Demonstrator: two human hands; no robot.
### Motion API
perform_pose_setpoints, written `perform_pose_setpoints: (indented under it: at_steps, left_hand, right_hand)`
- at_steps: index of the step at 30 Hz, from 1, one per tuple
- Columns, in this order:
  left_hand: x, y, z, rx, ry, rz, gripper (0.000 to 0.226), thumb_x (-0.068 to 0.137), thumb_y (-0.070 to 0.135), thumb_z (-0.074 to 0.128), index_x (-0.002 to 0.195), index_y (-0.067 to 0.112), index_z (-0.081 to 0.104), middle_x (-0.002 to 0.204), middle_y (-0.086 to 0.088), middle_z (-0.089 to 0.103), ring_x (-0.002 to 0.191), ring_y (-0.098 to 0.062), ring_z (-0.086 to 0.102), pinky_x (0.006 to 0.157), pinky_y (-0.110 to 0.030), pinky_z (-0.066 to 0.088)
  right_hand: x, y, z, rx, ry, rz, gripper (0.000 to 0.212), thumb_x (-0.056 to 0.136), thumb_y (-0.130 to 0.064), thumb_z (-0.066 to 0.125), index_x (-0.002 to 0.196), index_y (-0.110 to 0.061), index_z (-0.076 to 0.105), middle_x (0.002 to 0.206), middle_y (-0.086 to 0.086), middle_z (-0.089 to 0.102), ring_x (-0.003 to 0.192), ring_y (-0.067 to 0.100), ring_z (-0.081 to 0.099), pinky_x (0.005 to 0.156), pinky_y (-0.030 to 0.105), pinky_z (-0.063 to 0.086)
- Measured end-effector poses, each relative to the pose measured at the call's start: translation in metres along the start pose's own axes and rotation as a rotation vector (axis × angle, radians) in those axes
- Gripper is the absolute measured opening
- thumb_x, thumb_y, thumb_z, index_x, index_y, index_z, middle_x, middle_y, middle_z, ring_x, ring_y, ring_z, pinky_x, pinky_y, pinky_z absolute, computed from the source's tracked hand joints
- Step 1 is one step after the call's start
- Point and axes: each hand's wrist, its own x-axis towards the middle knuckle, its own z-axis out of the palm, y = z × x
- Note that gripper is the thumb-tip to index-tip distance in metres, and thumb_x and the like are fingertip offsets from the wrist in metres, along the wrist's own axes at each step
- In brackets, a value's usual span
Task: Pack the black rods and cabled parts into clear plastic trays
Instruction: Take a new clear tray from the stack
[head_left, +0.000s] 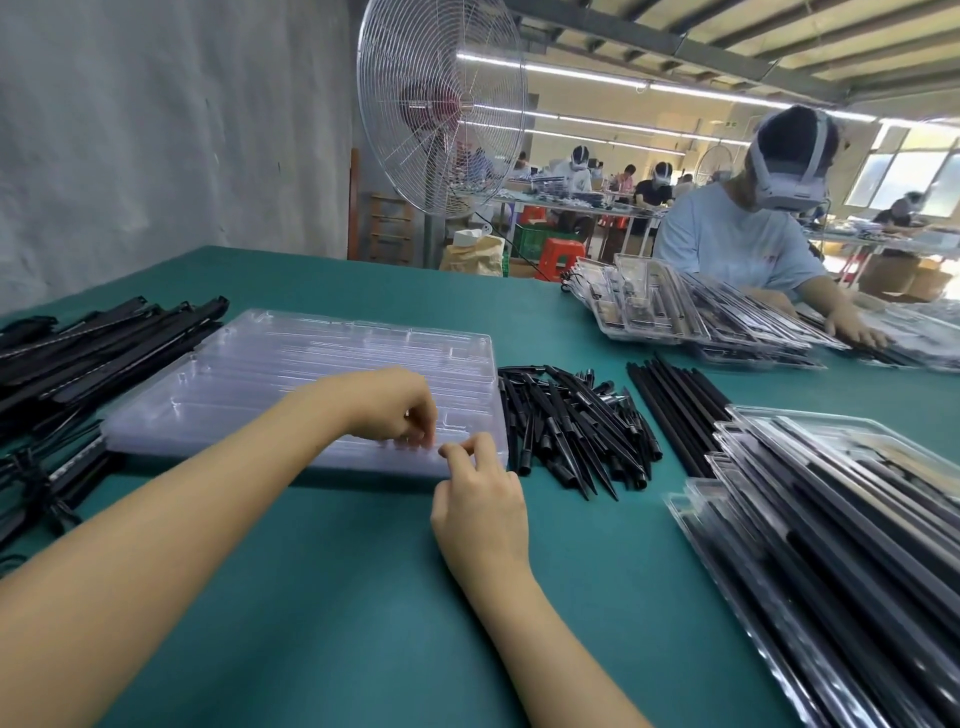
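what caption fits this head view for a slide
Left hand and right hand pinch the near edge of stacked clear plastic trays, black pointed rods alongside.

Stacked clear trays beside black rods

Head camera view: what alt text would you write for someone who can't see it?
The left hand and right hand pinch the near edge of a stack of empty clear trays on a green table. To its left lie black cabled parts; to its right, loose black rods and filled trays.
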Motion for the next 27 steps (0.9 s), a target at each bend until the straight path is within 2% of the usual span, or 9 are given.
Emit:
perform_pose_setpoints:
  at_steps: [2, 5, 7, 10, 14, 17, 20, 23, 27]
  left_hand:
    - [-0.001, 0.005, 0.008, 0.17, 0.035, 0.001, 0.032, 0.087, -0.003, 0.045, 0.096, 0.018, 0.068, 0.071, 0.014, 0.057, 0.069, -0.009, 0.057, 0.067, -0.024, 0.048]
    - [-0.003, 0.007, 0.019, 0.383, 0.078, 0.033, 0.03, 0.093, 0.002, 0.041, 0.111, 0.017, 0.059, 0.097, 0.004, 0.058, 0.093, -0.018, 0.056, 0.076, -0.027, 0.045]
    - [-0.004, 0.005, 0.02, 0.407, 0.085, 0.043, 0.023, 0.096, 0.009, 0.042, 0.113, 0.016, 0.057, 0.108, -0.001, 0.059, 0.093, -0.019, 0.053, 0.077, -0.03, 0.045]
    - [-0.004, 0.003, 0.019, 0.458, 0.115, 0.077, 0.018, 0.098, 0.013, 0.044, 0.109, 0.016, 0.057, 0.107, -0.001, 0.061, 0.089, -0.019, 0.052, 0.071, -0.027, 0.039]
    - [-0.005, -0.003, 0.023, 0.41, 0.178, 0.106, 0.017, 0.098, 0.025, 0.044, 0.101, 0.026, 0.061, 0.097, 0.009, 0.059, 0.081, -0.01, 0.048, 0.066, -0.025, 0.035]
    - [-0.002, -0.004, 0.025, 0.382, 0.221, 0.091, 0.018, 0.095, 0.017, 0.044, 0.089, 0.029, 0.055, 0.088, 0.014, 0.048, 0.08, -0.009, 0.046, 0.063, -0.025, 0.032]
    - [-0.001, -0.005, 0.026, 0.323, 0.245, 0.062, 0.024, 0.091, 0.01, 0.044, 0.08, 0.031, 0.049, 0.084, 0.016, 0.044, 0.079, -0.011, 0.046, 0.06, -0.025, 0.032]
    - [0.0, -0.006, 0.03, 0.301, 0.251, 0.048, 0.028, 0.089, 0.004, 0.042, 0.08, 0.03, 0.049, 0.083, 0.016, 0.044, 0.08, -0.01, 0.047, 0.056, -0.02, 0.03]
    - [0.0, -0.005, 0.032, 0.264, 0.251, 0.034, 0.03, 0.088, 0.0, 0.039, 0.081, 0.028, 0.048, 0.085, 0.015, 0.044, 0.08, -0.011, 0.048, 0.056, -0.02, 0.031]
  right_hand:
    - [0.0, 0.0, 0.001, 0.002, 0.012, -0.006, 0.022, 0.052, -0.001, 0.069, 0.072, -0.009, 0.066, 0.074, 0.006, 0.06, 0.045, 0.026, 0.049, 0.045, 0.023, 0.04]
    - [0.001, -0.001, 0.001, -0.004, 0.039, -0.017, 0.02, 0.054, -0.004, 0.057, 0.072, -0.009, 0.065, 0.073, 0.005, 0.059, 0.043, 0.026, 0.046, 0.044, 0.022, 0.038]
    - [0.001, -0.002, 0.001, -0.003, 0.046, -0.017, 0.028, 0.054, -0.004, 0.055, 0.079, -0.01, 0.067, 0.072, 0.005, 0.058, 0.043, 0.026, 0.045, 0.044, 0.022, 0.037]
    - [0.001, -0.001, 0.0, 0.012, 0.038, -0.018, 0.037, 0.057, -0.003, 0.057, 0.09, -0.012, 0.07, 0.073, 0.004, 0.057, 0.044, 0.026, 0.044, 0.044, 0.022, 0.037]
    - [0.001, -0.001, -0.001, -0.016, 0.019, -0.003, 0.028, 0.056, -0.002, 0.067, 0.082, -0.012, 0.07, 0.073, 0.004, 0.057, 0.047, 0.025, 0.047, 0.047, 0.023, 0.038]
    - [-0.001, -0.004, -0.004, -0.087, -0.004, 0.043, 0.035, 0.052, -0.007, 0.073, 0.086, -0.015, 0.07, 0.075, 0.004, 0.056, 0.057, 0.023, 0.053, 0.051, 0.025, 0.039]
    - [0.001, -0.007, -0.005, -0.202, -0.018, 0.093, 0.032, 0.047, -0.013, 0.074, 0.078, -0.019, 0.068, 0.077, 0.004, 0.058, 0.061, 0.023, 0.054, 0.053, 0.027, 0.039]
    - [0.004, -0.006, -0.004, -0.261, -0.019, 0.099, 0.025, 0.046, -0.015, 0.073, 0.069, -0.019, 0.065, 0.077, 0.003, 0.06, 0.064, 0.024, 0.055, 0.056, 0.028, 0.042]
    - [0.003, -0.003, -0.001, -0.32, -0.019, 0.037, 0.022, 0.048, -0.017, 0.074, 0.068, -0.018, 0.066, 0.077, 0.0, 0.061, 0.071, 0.023, 0.06, 0.067, 0.031, 0.045]
